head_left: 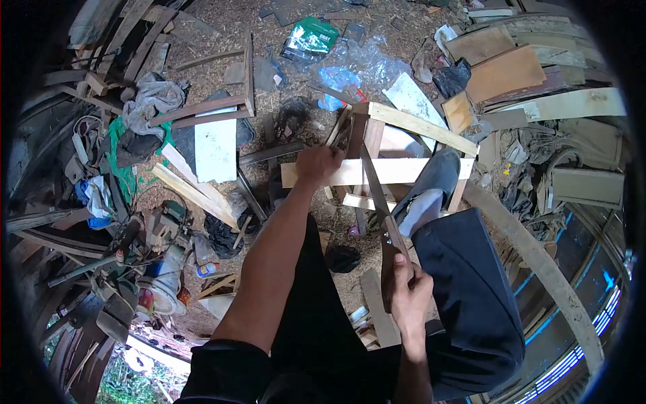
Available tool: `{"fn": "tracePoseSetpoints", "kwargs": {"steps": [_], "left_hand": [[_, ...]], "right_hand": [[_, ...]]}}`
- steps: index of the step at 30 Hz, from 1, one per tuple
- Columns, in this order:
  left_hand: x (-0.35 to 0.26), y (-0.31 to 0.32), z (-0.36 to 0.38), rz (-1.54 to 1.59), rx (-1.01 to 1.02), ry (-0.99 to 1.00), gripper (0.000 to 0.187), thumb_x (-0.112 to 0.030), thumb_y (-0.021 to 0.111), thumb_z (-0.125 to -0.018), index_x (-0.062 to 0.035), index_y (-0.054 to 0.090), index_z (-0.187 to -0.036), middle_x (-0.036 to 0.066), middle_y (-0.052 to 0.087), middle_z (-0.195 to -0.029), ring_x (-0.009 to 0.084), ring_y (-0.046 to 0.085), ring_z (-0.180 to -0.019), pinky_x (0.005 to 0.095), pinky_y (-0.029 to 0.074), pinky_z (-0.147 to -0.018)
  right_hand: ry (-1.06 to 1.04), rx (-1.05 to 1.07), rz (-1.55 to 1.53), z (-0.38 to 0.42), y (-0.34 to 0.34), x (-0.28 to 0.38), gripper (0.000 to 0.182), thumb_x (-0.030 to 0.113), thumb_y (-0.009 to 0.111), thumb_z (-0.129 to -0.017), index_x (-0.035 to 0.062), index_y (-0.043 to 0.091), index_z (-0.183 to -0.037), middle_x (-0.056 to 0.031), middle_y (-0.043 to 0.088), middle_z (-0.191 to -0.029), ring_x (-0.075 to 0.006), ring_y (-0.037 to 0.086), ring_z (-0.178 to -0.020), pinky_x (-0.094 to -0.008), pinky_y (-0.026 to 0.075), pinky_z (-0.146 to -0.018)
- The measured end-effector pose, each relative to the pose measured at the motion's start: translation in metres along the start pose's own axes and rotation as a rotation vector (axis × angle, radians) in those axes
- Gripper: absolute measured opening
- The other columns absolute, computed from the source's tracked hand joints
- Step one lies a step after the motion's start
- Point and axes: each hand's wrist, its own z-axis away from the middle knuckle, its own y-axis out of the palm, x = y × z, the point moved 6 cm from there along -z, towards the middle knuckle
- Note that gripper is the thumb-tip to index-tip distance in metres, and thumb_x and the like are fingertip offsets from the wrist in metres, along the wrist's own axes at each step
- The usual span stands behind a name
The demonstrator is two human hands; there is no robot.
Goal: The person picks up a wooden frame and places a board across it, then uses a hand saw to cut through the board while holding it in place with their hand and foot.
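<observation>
board, handsaw and bracing limbs, seen from the head. the pale board lies crosswise over a low wooden frame, its left end jutting past the frame's side; this raised support presumably leaves room for a blade beneath the wood. left hand: fingers curled over the jutting end and clamped on the board, apparently to steady it against lifting or twisting. right hand: closed round the handle of the handsaw, thumb laid along the tool, a hold that would seem to help in aiming it. the blade slants away from the body and crosses the board between the left hand and the foot, close by the frame's left side; whether the teeth have bitten into the wood cannot be told from this angle. dark shoe: planted over the board's right part, where the weight of the leg probably serves in place of a vise. surroundings: a white panel and pale strips lie on the floor to the left, a green packet beyond the frame, and stacked boards to the far right, seemingly set aside as stock
</observation>
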Motion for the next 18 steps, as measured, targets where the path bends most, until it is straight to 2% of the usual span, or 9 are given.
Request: {"fn": "tracePoseSetpoints", "kwargs": {"steps": [3,7,9,10,11,13,15,17,18], "left_hand": [[-0.001,-0.004,0.000,-0.035,0.035,-0.064,0.052,-0.044,0.041,-0.083,-0.0025,0.068,-0.065,0.018,0.063,-0.063,0.0350,0.064,-0.062,0.0447,0.052,-0.062],[-0.008,-0.001,-0.001,-0.031,0.046,-0.044,0.051,-0.043,0.043,-0.084,-0.0025,0.068,-0.066,0.019,0.063,-0.064,0.0359,0.064,-0.063,0.0448,0.052,-0.062],[-0.030,0.004,-0.006,-0.051,0.012,0.026,0.049,-0.040,0.043,-0.086,-0.0038,0.068,-0.065,0.018,0.064,-0.066,0.0356,0.064,-0.064,0.0454,0.052,-0.062],[-0.036,0.001,-0.010,-0.001,-0.027,-0.088,0.051,-0.039,0.042,-0.088,-0.0020,0.067,-0.065,0.020,0.064,-0.067,0.0372,0.064,-0.065,0.0460,0.052,-0.063],[-0.037,0.002,-0.003,0.048,-0.046,-0.206,0.052,-0.038,0.040,-0.090,-0.0001,0.066,-0.065,0.023,0.064,-0.068,0.0388,0.064,-0.067,0.0466,0.052,-0.064],[-0.039,0.007,-0.003,0.044,-0.031,-0.189,0.049,-0.036,0.040,-0.089,-0.0007,0.067,-0.069,0.022,0.064,-0.070,0.0396,0.064,-0.068,0.0480,0.052,-0.066],[-0.036,0.014,-0.006,0.091,-0.023,-0.326,0.046,-0.035,0.041,-0.088,-0.0024,0.068,-0.070,0.022,0.065,-0.073,0.0392,0.064,-0.071,0.0491,0.051,-0.068],[-0.030,0.018,-0.009,0.071,-0.013,-0.325,0.044,-0.034,0.041,-0.087,-0.0038,0.069,-0.072,0.022,0.065,-0.075,0.0382,0.065,-0.075,0.0491,0.051,-0.070],[-0.032,0.016,-0.010,0.085,-0.014,-0.303,0.044,-0.034,0.042,-0.087,-0.0033,0.069,-0.072,0.023,0.065,-0.075,0.0382,0.064,-0.075,0.0487,0.051,-0.069]], "right_hand": [[0.042,0.033,-0.058,-0.005,0.004,-0.003,0.048,0.038,0.054,-0.091,0.0013,0.049,-0.061,0.0037,0.042,-0.051,-0.0044,0.036,-0.048,-0.0241,0.028,-0.044],[0.052,0.023,-0.049,-0.002,0.008,0.008,0.047,0.038,0.053,-0.092,0.0018,0.049,-0.061,0.0032,0.044,-0.051,-0.0041,0.037,-0.047,-0.0235,0.029,-0.043],[0.032,0.001,-0.040,-0.010,0.016,-0.005,0.052,0.038,0.053,-0.090,-0.0065,0.054,-0.064,-0.0065,0.046,-0.049,-0.0126,0.042,-0.048,-0.0341,0.035,-0.047],[-0.056,-0.042,-0.017,-0.013,0.018,-0.006,0.054,0.039,0.054,-0.089,-0.0079,0.054,-0.063,-0.0094,0.047,-0.049,-0.0142,0.043,-0.048,-0.0357,0.037,-0.048],[-0.056,-0.034,-0.017,-0.015,0.019,-0.010,0.054,0.039,0.054,-0.089,-0.0079,0.054,-0.063,-0.0094,0.047,-0.049,-0.0142,0.043,-0.048,-0.0357,0.037,-0.048],[0.068,-0.004,-0.007,-0.017,0.018,-0.020,0.052,0.038,0.054,-0.089,-0.0081,0.056,-0.065,-0.0098,0.046,-0.049,-0.0142,0.042,-0.049,-0.0355,0.036,-0.048],[0.040,-0.033,-0.054,-0.020,0.016,-0.019,0.051,0.037,0.054,-0.089,-0.0080,0.057,-0.067,-0.0084,0.045,-0.048,-0.0130,0.040,-0.048,-0.0354,0.034,-0.047],[0.083,0.020,-0.063,-0.019,0.013,-0.009,0.048,0.036,0.053,-0.090,-0.0077,0.060,-0.070,-0.0085,0.044,-0.047,-0.0117,0.039,-0.047,-0.0346,0.033,-0.045],[0.021,0.007,-0.068,-0.020,0.017,-0.010,0.046,0.034,0.053,-0.091,-0.0071,0.061,-0.072,-0.0089,0.044,-0.047,-0.0108,0.040,-0.046,-0.0335,0.033,-0.045]]}}
